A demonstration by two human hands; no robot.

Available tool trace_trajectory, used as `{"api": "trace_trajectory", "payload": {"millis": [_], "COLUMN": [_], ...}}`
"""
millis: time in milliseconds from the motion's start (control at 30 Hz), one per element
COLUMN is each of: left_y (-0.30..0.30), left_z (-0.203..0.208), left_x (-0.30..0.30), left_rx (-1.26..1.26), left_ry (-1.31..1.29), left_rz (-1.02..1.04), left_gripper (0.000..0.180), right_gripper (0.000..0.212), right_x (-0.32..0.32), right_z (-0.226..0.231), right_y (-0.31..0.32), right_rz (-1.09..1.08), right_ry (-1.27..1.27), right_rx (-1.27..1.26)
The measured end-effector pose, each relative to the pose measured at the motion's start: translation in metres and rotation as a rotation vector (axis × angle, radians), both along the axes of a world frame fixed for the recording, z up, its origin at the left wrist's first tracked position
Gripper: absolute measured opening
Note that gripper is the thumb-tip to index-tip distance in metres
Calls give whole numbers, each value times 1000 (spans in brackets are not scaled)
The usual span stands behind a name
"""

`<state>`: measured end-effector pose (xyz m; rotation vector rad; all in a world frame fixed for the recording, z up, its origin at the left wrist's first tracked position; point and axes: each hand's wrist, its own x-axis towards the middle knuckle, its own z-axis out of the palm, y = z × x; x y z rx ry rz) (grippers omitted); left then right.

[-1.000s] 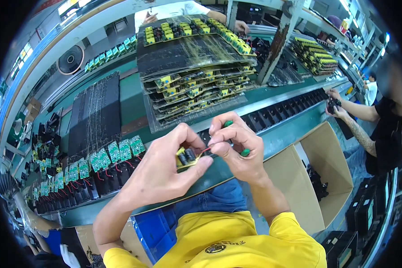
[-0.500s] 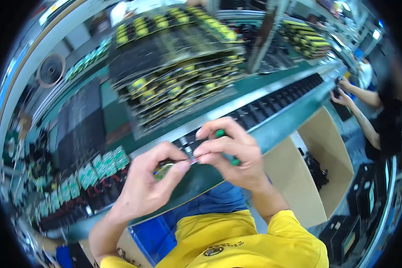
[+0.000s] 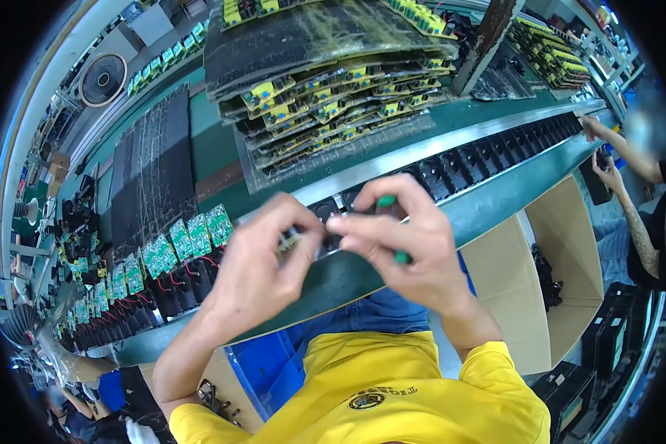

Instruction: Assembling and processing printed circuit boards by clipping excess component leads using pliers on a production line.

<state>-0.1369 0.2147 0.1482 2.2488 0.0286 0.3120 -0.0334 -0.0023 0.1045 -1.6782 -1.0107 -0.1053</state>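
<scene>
My left hand is closed in a pinch, blurred by motion, over the work surface. Between its thumb and fingers shows part of what looks like a small circuit board; the rest is hidden. My right hand is closed beside it, thumb and fingertips almost meeting the left fingertips. Tucked in the right palm are pliers with two green handle ends; their jaws are hidden. Behind both hands runs a metal-edged track holding a row of black plastic cases.
Green circuit boards with red wires line the track on the left. Stacked black sheets carrying yellow parts rise beyond it. An open cardboard box stands to my right, near a co-worker's hands. A fan is far left.
The view has shifted, so the bench and stack sit differently in it. My hands stay close together; the left fingers have curled in more. The pliers remain in my right hand.
</scene>
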Motion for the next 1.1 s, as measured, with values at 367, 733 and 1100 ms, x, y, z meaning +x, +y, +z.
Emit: {"api": "trace_trajectory", "payload": {"millis": [367,733,1100], "left_y": [18,19,14], "left_z": [-22,-43,-49], "left_x": [20,34,40], "left_rx": [-106,-23,75], "left_ry": [228,184,195], "left_rz": [3,34,92], "left_gripper": [8,7,6], "right_gripper": [33,32,30], "right_x": [-6,-10,-10], "right_z": [-45,-60,-66], "right_y": [6,9,8], "right_rz": [-122,-218,-211], "right_ry": [-518,-491,-470], "right_rx": [-601,-541,-527]}}
